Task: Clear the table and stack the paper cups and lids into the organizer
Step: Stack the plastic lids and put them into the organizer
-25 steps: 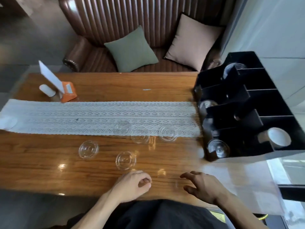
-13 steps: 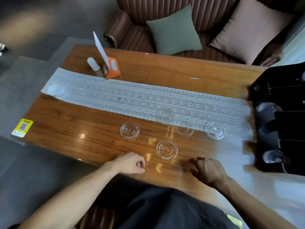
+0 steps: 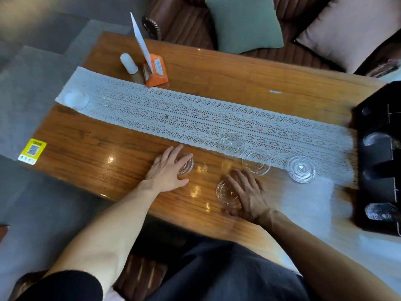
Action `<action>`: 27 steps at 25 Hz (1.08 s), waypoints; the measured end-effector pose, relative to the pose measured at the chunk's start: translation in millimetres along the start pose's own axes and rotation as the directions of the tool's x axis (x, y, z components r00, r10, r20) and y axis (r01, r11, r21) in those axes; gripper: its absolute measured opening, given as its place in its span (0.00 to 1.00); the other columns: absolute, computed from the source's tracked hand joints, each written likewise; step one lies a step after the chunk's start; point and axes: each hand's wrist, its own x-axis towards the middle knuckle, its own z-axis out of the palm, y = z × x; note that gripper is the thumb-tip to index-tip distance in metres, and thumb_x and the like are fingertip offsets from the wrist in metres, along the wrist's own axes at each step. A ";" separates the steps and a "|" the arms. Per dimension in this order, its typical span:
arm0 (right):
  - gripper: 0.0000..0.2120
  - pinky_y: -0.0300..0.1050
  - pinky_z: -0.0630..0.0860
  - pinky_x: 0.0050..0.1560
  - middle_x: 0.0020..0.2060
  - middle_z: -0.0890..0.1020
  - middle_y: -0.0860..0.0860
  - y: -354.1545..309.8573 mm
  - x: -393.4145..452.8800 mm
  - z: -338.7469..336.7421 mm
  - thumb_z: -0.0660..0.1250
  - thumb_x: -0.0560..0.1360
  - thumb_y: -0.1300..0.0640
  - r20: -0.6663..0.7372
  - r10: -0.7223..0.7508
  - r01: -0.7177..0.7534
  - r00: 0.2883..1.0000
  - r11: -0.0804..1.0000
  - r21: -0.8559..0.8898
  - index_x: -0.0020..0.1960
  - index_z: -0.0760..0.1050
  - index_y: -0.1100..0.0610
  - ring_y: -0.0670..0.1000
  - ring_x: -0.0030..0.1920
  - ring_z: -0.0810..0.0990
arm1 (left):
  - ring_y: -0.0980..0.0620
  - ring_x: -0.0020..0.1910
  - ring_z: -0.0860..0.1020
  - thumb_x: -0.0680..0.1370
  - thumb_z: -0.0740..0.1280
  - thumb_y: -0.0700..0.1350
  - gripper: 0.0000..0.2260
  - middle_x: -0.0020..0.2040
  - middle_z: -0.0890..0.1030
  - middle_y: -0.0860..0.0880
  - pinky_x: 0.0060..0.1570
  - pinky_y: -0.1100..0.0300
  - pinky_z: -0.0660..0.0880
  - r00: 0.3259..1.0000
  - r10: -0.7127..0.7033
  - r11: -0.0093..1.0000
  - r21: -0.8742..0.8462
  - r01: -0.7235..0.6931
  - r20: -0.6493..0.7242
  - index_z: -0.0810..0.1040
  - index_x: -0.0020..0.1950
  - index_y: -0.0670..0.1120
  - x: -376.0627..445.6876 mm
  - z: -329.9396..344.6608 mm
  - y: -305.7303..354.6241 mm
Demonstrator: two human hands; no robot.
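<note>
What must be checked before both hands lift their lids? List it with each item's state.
1. Left hand on a lid: ok, it lies over the clear lid on bare wood.
2. Right hand on a lid: ok, it covers part of the near lid.
3. Fingers curled under the rims: cannot tell, they look flat on top.
4. Other lids left: not ok, three lie by the lace runner: one, another, a third.
5. Organizer at the right end: ok.
6. Free slot for lids: cannot tell, the front openings show clear items.
</note>
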 end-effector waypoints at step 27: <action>0.44 0.22 0.71 0.43 0.57 0.68 0.51 8.3 -34.8 10.4 0.86 0.53 0.61 -0.060 0.512 -0.236 0.857 0.494 0.837 0.64 0.70 0.53 0.40 0.49 0.74 | 0.49 0.68 0.61 0.71 0.74 0.53 0.33 0.72 0.62 0.52 0.64 0.51 0.71 0.969 -0.150 0.899 -0.434 0.051 -0.196 0.66 0.74 0.55 -6.0 5.9 32.8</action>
